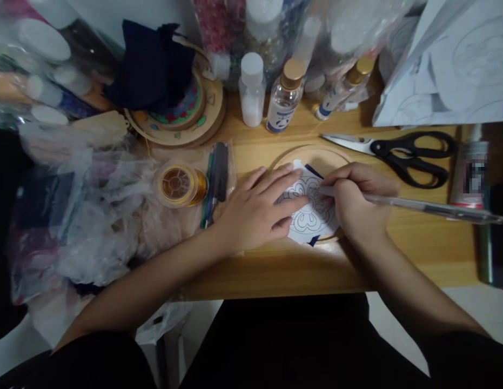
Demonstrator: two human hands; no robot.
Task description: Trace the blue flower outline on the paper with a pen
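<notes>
My left hand lies spread with its fingers across a white paper with a printed flower pattern. In my right hand is a pen, its tip down on the pattern and its long barrel pointing right. Beneath the paper, corners of dark blue cloth stick out. Paper and cloth lie over a round wooden disc or hoop, partly hidden by my hands.
Black-handled scissors lie behind my right hand, near a tube. Small bottles stand at the back. Left are a gold thread spool, pens and crumpled plastic bags. Paper sheets rest at the back right.
</notes>
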